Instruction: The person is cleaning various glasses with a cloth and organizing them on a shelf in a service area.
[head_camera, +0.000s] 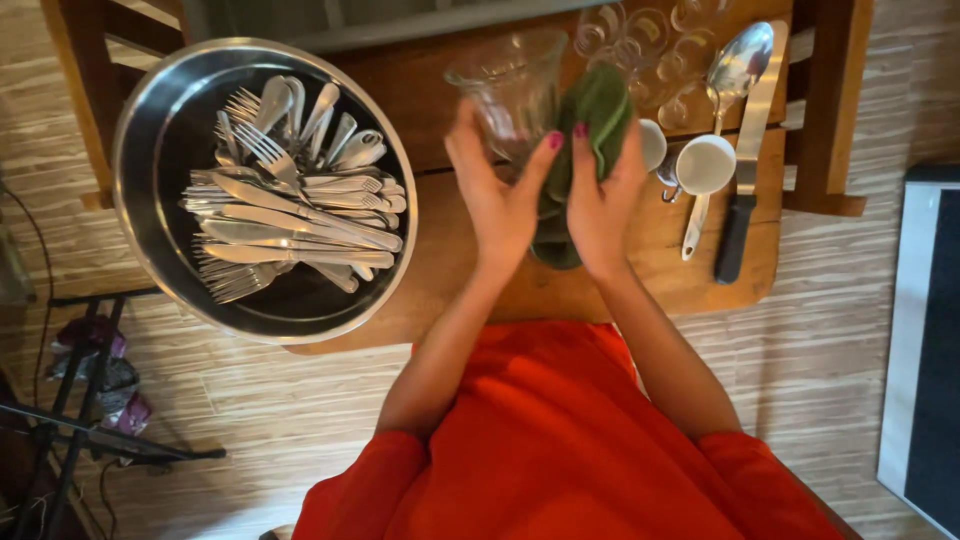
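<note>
My left hand (497, 195) grips a clear drinking glass (510, 85) from its left side, thumb across the front. Against the glass's right side my right hand (600, 205) presses a green cloth (597, 110), which hangs down between both hands. Both hands hover over a wooden table (450, 260). To the left sits a large round steel bowl (150, 130) filled with several forks, knives and spoons (295, 200).
Right of my hands lie two white cups (705, 165), a large metal spoon (738, 65) and a long black-handled knife (745, 150). Several clear glasses (655, 40) stand at the table's far side. A black rack (70, 400) stands on the floor at left.
</note>
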